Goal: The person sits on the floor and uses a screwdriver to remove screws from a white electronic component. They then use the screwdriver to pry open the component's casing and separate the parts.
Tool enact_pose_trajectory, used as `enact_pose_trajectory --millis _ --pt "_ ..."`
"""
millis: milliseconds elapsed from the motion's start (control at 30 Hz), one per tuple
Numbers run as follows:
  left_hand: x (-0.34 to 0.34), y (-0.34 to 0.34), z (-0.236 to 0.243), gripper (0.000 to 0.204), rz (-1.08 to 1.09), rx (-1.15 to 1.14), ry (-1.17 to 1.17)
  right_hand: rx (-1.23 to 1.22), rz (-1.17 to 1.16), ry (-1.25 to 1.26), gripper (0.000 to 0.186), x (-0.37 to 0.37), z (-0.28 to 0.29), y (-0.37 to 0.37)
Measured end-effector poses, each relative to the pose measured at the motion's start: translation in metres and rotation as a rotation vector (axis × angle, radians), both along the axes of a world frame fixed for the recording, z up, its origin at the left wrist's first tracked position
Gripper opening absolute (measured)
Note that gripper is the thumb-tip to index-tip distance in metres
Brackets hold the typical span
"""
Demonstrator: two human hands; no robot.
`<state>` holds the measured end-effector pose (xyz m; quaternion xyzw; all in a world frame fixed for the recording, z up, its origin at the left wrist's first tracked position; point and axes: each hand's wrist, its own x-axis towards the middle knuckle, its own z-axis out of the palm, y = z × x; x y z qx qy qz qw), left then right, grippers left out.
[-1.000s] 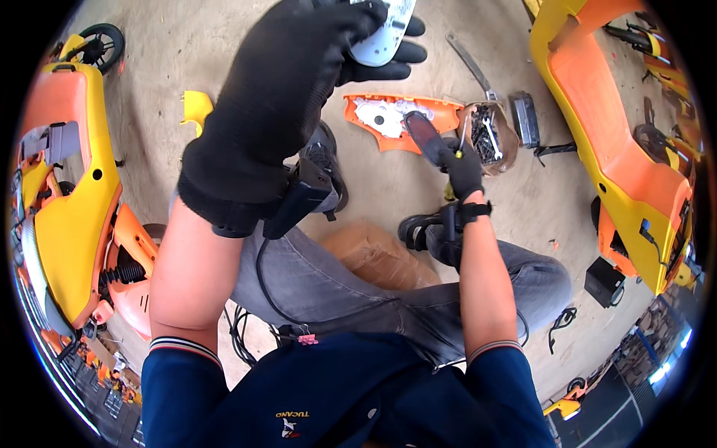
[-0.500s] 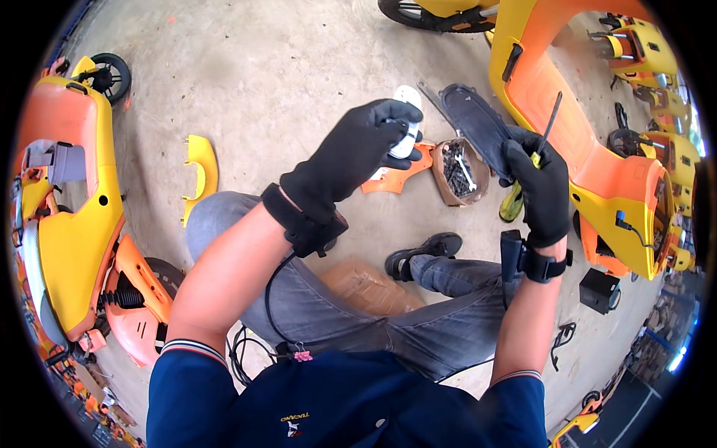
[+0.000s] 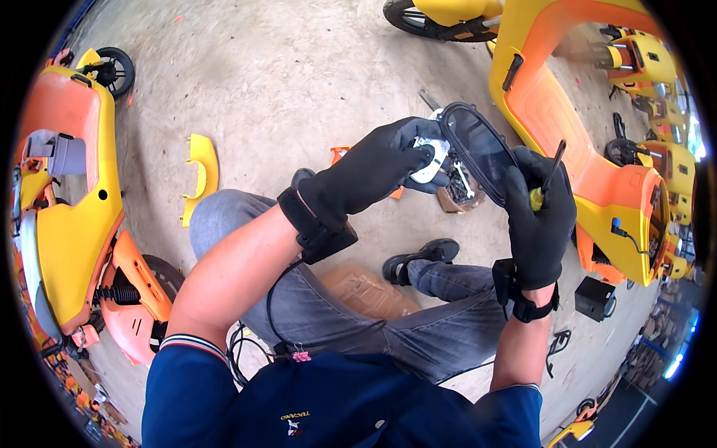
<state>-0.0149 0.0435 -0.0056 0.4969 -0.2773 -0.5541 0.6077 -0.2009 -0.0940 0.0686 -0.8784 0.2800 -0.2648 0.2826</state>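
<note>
Gripped in my gloved left hand is a small white, partly shiny piece, its kind unclear behind the fingers. My gloved right hand is closed around the end of a long, oval black shell with a raised rim. That same hand also holds a screwdriver, whose dark shaft points up and whose yellow handle is mostly hidden by the fingers. The white piece is close beside the shell's left end; whether they touch I cannot tell. Beneath them on the floor, a cardboard box holds dark small hardware and a wrench.
Yellow and orange scooter bodies stand at the left and right. A curved yellow panel lies on the concrete floor. A brown package sits between my legs. A black box stands at the right.
My hands have come closer together. The left has moved right and down with the white piece; the right has lowered and turned the black shell, so its hollow side shows more.
</note>
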Motion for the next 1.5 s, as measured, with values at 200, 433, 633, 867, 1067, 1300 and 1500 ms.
enact_pose_trajectory --millis 200,433,633,867,1067,1300,1500 --pt "0.001 0.002 0.004 0.038 0.046 -0.020 0.191 -0.423 0.144 0.010 0.034 -0.006 0.000 0.010" --pt "0.001 0.003 0.006 0.037 0.035 -0.036 0.338 -0.527 0.180 -0.009 0.036 -0.010 -0.003 0.020" --pt "0.003 0.003 0.002 0.033 0.081 -0.049 0.167 -0.453 0.095 -0.061 0.029 -0.006 0.004 0.020" --pt "0.013 0.007 0.009 0.026 0.188 -0.087 0.214 0.682 -0.114 -0.027 0.018 -0.004 -0.076 -0.056" --pt "0.018 0.012 0.020 0.028 0.260 -0.078 0.131 1.349 -0.420 0.042 0.012 -0.019 -0.264 -0.055" --pt "0.019 0.011 0.018 0.022 0.317 -0.063 0.172 1.378 -0.704 0.163 0.014 -0.011 -0.381 -0.018" --pt "0.020 0.010 0.012 0.021 0.339 -0.049 0.122 1.427 -0.529 0.119 0.020 -0.005 -0.398 -0.001"
